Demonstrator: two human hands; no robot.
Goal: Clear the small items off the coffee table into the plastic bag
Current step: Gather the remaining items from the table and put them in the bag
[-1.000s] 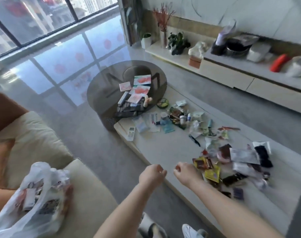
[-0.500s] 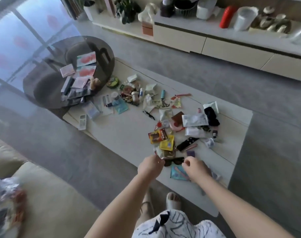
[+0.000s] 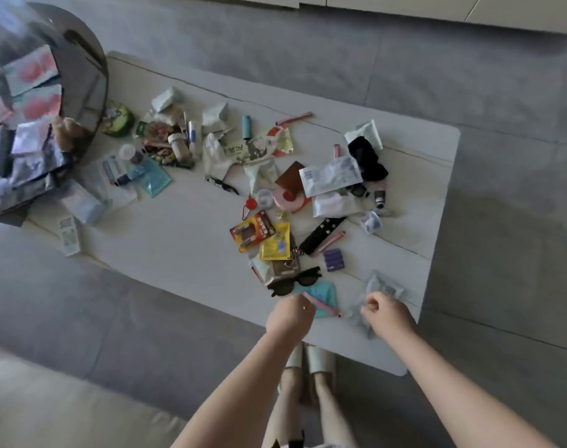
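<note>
From the head view I look almost straight down on the pale counter, with my two bare arms reaching in from the bottom edge. My left hand hovers at the near edge, fingers curled under with the knuckles toward me — whether they grasp anything I cannot tell. It sits just beside the black sunglasses and touches the near end of a pink stick lying across a teal packet. My right hand has its fingers curled too, over a clear crinkled wrapper near the counter's right corner; it looks like a pinch on the film, but I cannot tell for sure.

The small items lie scattered across the middle and far side: a red battery pack touching a yellow sachet, a purple block, a black strap, a white printed pouch and a black cloth bundle. A round green tin sits at the far left, beside a dark glass side table stacked with packets. The plastic bag is out of frame. My feet in pale slippers stand under the near edge.
</note>
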